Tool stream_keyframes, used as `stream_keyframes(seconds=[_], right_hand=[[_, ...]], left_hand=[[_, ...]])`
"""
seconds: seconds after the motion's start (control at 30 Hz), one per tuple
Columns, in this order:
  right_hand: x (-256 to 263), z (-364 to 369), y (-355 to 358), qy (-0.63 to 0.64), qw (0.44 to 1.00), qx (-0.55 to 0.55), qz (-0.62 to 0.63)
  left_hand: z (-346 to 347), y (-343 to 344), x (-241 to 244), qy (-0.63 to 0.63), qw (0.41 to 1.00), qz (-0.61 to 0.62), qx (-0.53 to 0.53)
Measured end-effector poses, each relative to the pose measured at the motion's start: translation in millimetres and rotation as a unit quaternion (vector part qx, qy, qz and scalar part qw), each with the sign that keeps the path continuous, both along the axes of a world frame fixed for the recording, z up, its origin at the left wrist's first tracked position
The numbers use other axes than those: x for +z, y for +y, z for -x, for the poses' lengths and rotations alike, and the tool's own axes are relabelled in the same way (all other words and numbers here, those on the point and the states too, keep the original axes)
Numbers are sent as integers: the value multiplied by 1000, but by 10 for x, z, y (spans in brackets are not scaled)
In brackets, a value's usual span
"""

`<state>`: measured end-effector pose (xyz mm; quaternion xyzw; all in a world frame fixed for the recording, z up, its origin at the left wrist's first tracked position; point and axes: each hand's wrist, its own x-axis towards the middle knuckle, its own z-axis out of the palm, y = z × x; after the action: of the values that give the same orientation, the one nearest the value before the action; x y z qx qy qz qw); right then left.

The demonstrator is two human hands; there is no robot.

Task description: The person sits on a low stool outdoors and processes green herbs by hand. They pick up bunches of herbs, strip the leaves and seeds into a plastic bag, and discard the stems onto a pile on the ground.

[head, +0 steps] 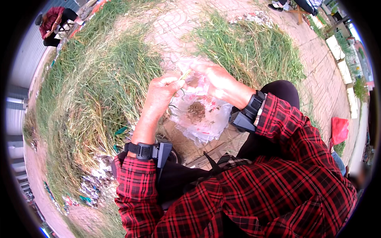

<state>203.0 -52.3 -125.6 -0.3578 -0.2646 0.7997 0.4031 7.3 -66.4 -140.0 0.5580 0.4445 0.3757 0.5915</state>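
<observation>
Between the thumb and fingers of my left hand [163,90] is a thin green plant piece [185,74], perhaps a pod or stalk. My right hand [215,78] is close by on the right, its fingers reaching toward the upper end of that piece. Glare blurs those fingertips, so I cannot tell whether they pinch it. Below both hands a translucent plastic bag [215,117] with red print lies spread on the ground. On it rests a small heap of brown, seed-like bits [196,111]. A second brown patch [193,81] shows between my hands.
Cut grass [95,80] is heaped on my left, with another grass pile [247,47] ahead right. Scraps of litter [95,181] lie at lower left on brick paving [321,62]. A person [53,25] sits at far left. White blocks [343,71] line the right.
</observation>
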Motion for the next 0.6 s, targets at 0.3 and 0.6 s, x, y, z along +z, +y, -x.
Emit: stream_keyframes(seconds=[0.3,0.6], right_hand=[[52,-24,41,11,997,-56,50],[-15,-60,108,6,999,14,36]], left_hand=[[136,23,1,-82,978,124,148],[221,4,31,-107,979,125,120]])
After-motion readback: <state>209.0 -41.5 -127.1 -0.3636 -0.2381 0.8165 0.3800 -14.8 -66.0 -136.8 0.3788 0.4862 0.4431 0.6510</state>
